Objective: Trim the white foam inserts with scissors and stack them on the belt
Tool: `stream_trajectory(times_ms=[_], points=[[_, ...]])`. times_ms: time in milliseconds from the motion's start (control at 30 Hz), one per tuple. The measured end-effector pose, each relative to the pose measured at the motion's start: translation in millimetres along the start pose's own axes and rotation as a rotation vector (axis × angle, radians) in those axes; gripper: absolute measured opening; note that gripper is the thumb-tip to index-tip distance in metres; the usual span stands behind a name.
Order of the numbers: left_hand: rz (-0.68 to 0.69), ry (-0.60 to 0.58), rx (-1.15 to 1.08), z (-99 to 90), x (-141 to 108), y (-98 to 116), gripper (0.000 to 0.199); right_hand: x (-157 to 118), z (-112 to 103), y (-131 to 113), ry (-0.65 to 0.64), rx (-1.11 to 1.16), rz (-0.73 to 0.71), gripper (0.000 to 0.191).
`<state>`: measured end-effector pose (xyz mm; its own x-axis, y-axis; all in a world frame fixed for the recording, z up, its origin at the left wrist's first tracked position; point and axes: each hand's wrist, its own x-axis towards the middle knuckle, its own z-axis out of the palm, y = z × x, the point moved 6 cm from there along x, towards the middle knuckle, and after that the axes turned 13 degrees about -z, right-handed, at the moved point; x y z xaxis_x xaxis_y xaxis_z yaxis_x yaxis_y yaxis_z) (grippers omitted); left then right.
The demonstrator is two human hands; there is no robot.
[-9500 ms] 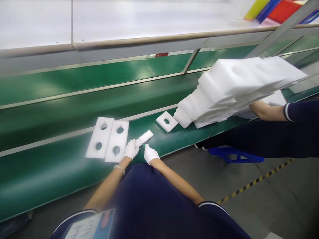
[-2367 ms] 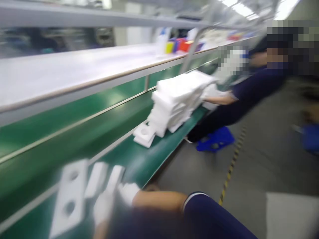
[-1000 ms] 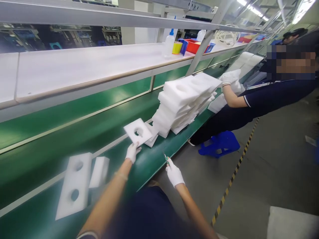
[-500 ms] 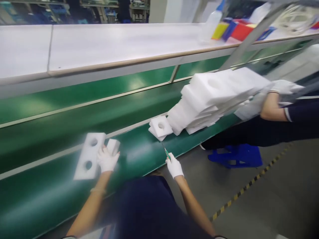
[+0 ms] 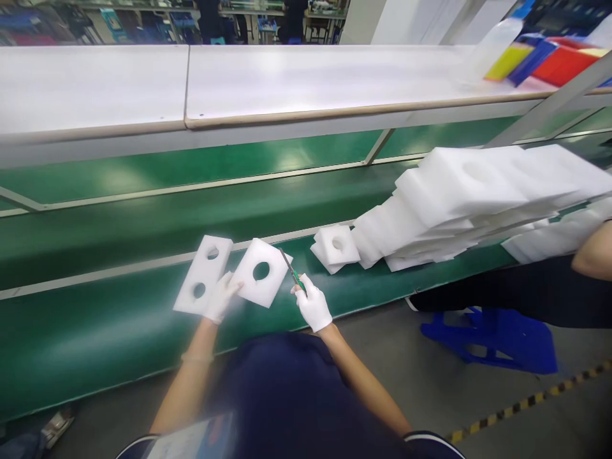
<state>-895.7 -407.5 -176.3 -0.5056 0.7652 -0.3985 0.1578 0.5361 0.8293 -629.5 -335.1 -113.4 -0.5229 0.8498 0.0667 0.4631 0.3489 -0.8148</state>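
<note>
My gloved left hand [image 5: 220, 299] grips the left edge of a square white foam block [image 5: 261, 293] with one round hole. This block is tilted above the green belt [image 5: 119, 319]. Beside that hand, partly behind its fingers, a longer foam block [image 5: 206, 271] with two round holes lies on the belt. My gloved right hand [image 5: 314, 307] is closed round a slim tool [image 5: 295, 275] with a green handle and a long dark tip. The tip reaches the square block's upper right side; whether it touches is unclear.
Small foam blocks [image 5: 345, 253] lie right of my hands, beside a tall stack of larger foam pieces [image 5: 459, 197]. A white shelf [image 5: 306, 83] runs behind, carrying a bottle and coloured bins [image 5: 564, 64]. At right are a co-worker's arm [image 5: 595, 252] and a blue stool [image 5: 507, 338].
My left hand has moved right and lifted the square foam block, turning its hole into view. My right hand has brought the tool left, up to that block. The view has swung left.
</note>
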Motion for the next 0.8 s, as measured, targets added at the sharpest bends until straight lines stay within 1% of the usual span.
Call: stream_trajectory(times_ms=[67, 100, 133, 167, 233, 300, 333, 400, 500, 567, 633, 700, 800], points=[[0.050, 0.083, 0.285, 5.1, -2.1, 10.9, 0.042, -2.6, 3.5, -5.0, -0.012, -0.074, -0.023, 0.025], [0.063, 0.120, 0.437, 11.7, -1.6, 11.6, 0.038, -3.7, 7.9, -5.3, -0.039, -0.144, -0.031, 0.025], [0.073, 0.147, 0.578, 20.8, -0.5, 8.7, 0.034, -4.8, 14.4, -4.0, -0.077, -0.228, -0.036, 0.025], [0.083, 0.149, 0.694, 32.3, 0.9, 2.5, 0.029, -5.7, 23.3, -1.1, -0.131, -0.324, -0.036, 0.026], [0.110, 0.108, 0.828, 56.9, 3.2, -16.2, 0.023, -7.6, 45.9, 8.5, -0.255, -0.491, -0.023, 0.028], [0.130, 0.074, 0.869, 75.7, 3.9, -35.6, 0.022, -8.7, 70.2, 20.2, -0.353, -0.584, -0.002, 0.030], [0.134, 0.070, 0.873, 81.5, 3.9, -43.5, 0.022, -8.8, 81.6, 25.8, -0.387, -0.604, 0.008, 0.031], [0.135, 0.080, 0.873, 87.3, 4.0, -53.7, 0.025, -7.6, 102.0, 34.8, -0.432, -0.617, 0.018, 0.031], [0.132, 0.093, 0.868, 88.4, 5.2, -58.7, 0.029, -3.6, 124.7, 43.5, -0.493, -0.650, 0.029, 0.033], [0.128, 0.096, 0.867, 87.7, 6.8, -59.2, 0.031, -0.1, 134.2, 46.2, -0.530, -0.672, 0.033, 0.035], [0.121, 0.098, 0.869, 86.7, 8.4, -59.8, 0.033, 2.5, 139.3, 46.6, -0.562, -0.686, 0.027, 0.039], [0.114, 0.100, 0.870, 86.1, 9.5, -60.4, 0.033, 2.6, 140.1, 46.0, -0.587, -0.689, 0.016, 0.042], [0.115, 0.093, 0.860, 86.8, 9.2, -60.9, 0.027, -1.0, 136.8, 44.6, -0.613, -0.689, 0.010, 0.044]])
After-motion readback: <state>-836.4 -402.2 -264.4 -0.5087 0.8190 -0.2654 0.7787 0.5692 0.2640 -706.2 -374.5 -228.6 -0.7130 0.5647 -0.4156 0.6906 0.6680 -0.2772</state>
